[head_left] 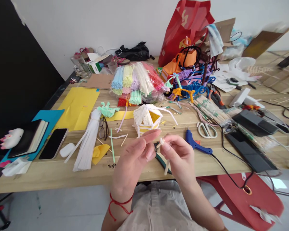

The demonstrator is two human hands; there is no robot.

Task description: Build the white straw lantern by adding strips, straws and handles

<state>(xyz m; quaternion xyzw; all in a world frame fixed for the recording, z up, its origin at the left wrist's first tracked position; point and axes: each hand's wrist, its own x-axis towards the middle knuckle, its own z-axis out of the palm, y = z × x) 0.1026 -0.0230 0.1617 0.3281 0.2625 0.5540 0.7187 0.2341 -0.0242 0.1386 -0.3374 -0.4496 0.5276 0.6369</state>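
Observation:
My right hand (179, 157) pinches a short cream-white pipe cleaner (167, 167) between thumb and fingers. Its small bent end (161, 141) sticks up above the fingertips and the tail hangs below. Close beside it, my left hand (137, 157) has its fingers apart, some stretched and some curved, and nothing shows in them. Just beyond both hands stands a small white and yellow house-shaped craft piece (144, 120) with an open side. Pliers with dark green handles (162, 162) lie under the hands, partly hidden.
Right of my hands lies a blue glue gun (195, 142), its cord running over the edge, near white scissors (207, 130). To the left are white pipe cleaners (86, 146), a phone (53, 143) and yellow sheets (78, 107). Bagged coloured pipe cleaners (135, 78) lie behind.

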